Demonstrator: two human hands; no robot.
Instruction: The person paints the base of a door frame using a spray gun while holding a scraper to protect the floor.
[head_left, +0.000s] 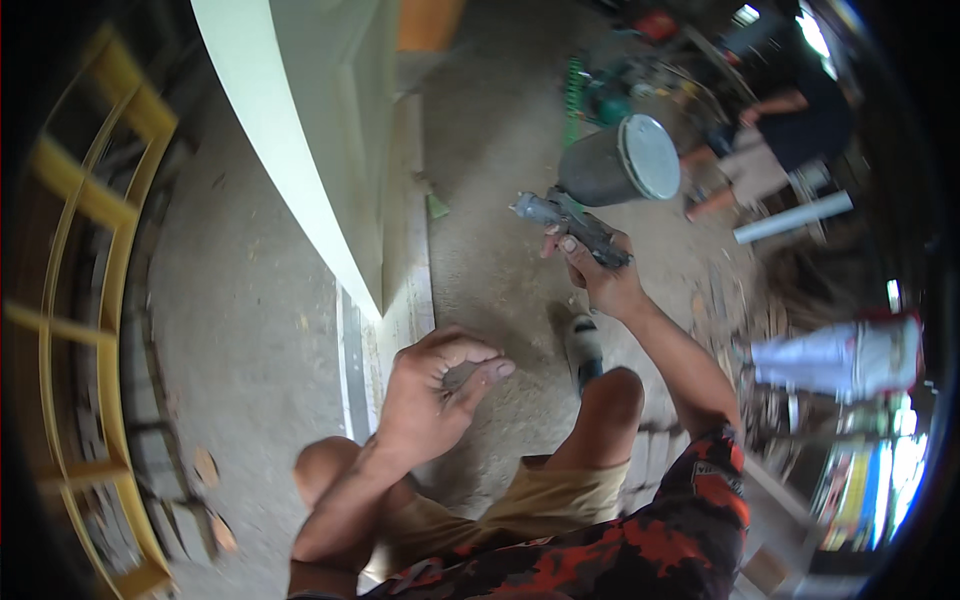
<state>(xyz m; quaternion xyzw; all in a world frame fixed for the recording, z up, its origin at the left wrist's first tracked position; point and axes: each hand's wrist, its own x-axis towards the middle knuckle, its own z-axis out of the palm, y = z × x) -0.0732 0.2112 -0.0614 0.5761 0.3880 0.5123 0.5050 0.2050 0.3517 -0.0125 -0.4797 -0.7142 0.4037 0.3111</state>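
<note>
Far to the left of both hands, a yellow frame (pixel 95 250) curves along a strip of bare concrete floor (pixel 250 300). The pale painted panel (pixel 300 130) ends in a sharp lower edge just above the left hand (pixel 435 395), whose fingers curl loosely together on nothing. Open floor lies between the hands. The right hand (pixel 600 275) is clamped on a grimy grey spray gun (pixel 570 222), its dark cup with pale lid (pixel 622 160) tilted above that hand.
</note>
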